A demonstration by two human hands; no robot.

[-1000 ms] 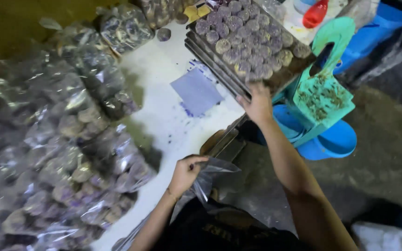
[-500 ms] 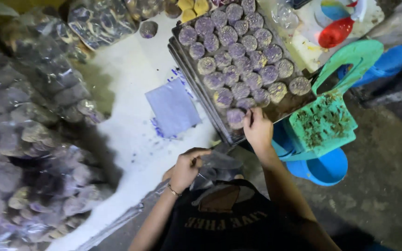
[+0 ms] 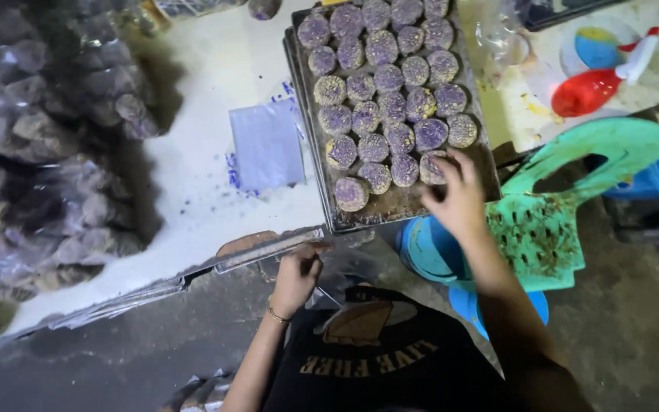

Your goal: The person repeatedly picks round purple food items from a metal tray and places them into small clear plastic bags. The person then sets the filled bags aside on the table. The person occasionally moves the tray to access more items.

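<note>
— Cookies (image 3: pixel 385 99), purple and crumb-topped, fill the dark baking tray (image 3: pixel 402 204) in close rows; only the near edge of the tray, just under the right hand's fingers, shows bare metal.

— What is the right hand (image 3: pixel 459 194) doing?

— Its fingers (image 3: pixel 442 169) are spread and curled down onto the cookie at the near right corner of the tray, touching it. I cannot tell whether they have closed on it or merely rest on it.

— And the left hand (image 3: pixel 297 276)?

— Its fingers are curled together at the table (image 3: pixel 215 206) edge, pinching what looks like a clear plastic bag (image 3: pixel 345 268); the film is hard to make out against the dark shirt.

— How far along does the packing look?

— Judging by what lies there: beyond the left fingers, to the far left, a big heap of filled clear bags (image 3: pixel 55 175) is already stacked. The tray is nearly full, so most of this batch seems left to bag. A flat stack of empty bags (image 3: pixel 267 145) lies on the table between heap and tray.

— Anything else close by?

— Just right of the right fingers, a green plastic scoop (image 3: pixel 566 198) over blue tubs (image 3: pixel 432 252); farther beyond, a red spray bottle (image 3: pixel 596 85).
</note>
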